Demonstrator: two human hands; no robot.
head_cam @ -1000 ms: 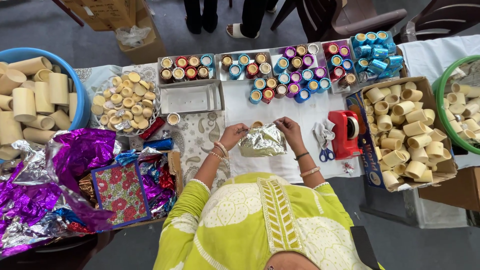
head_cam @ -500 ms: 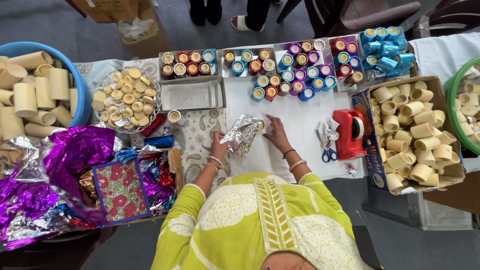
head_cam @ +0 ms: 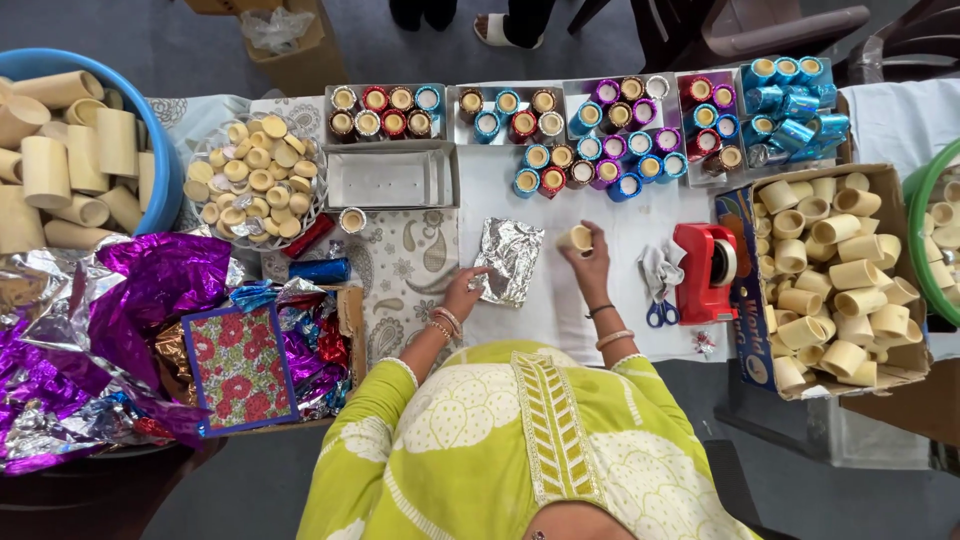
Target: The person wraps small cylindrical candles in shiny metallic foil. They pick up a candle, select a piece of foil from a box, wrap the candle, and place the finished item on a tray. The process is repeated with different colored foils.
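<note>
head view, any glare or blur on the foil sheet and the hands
Head view: the silver foil sheet throws bright crinkled glints but keeps its shape; the left hand at its edge and the right hand holding a cream cup look sharp, no motion blur; light is even, shadows soft.

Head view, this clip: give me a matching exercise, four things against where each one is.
Things:
1. silver foil sheet
2. plain cardboard cup
3. red tape dispenser
4. scissors

Places:
A. in the right hand
B. under the left hand's fingertips
C. between the right hand and the dispenser
D. beside the box of plain cups

Pairs: 1-B, 2-A, 3-D, 4-C
</note>
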